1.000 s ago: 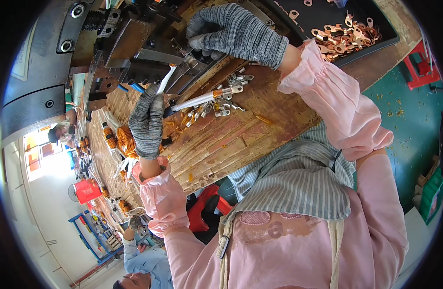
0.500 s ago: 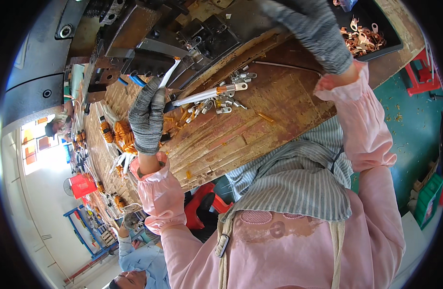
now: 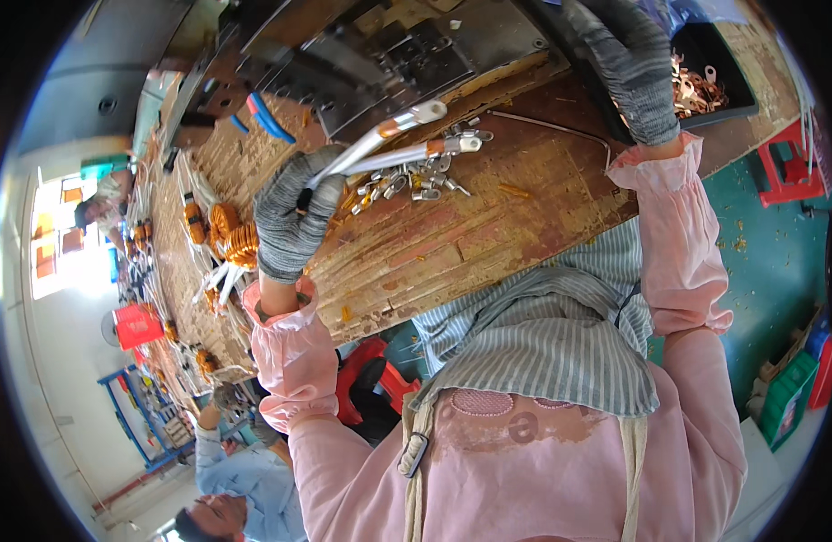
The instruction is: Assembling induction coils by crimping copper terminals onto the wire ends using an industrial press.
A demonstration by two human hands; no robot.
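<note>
On the worn wooden workbench [image 3: 488, 235], the gloved left hand [image 3: 294, 217] grips white cables with silver end lugs [image 3: 393, 144]; the right hand's [image 3: 628, 63] fingers are hidden, so I cannot tell.

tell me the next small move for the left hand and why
Probably ease the lug-tipped white wires forward toward the metal press. The left hand grips them with their ends just short of it, and the right hand is raised beside the machine.

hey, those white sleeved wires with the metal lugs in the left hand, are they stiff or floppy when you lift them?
The sleeved wires look fairly stiff: they jut from the left hand without drooping. Their metal lugs probably weight the far ends. The glove likely limits slipping.
</note>
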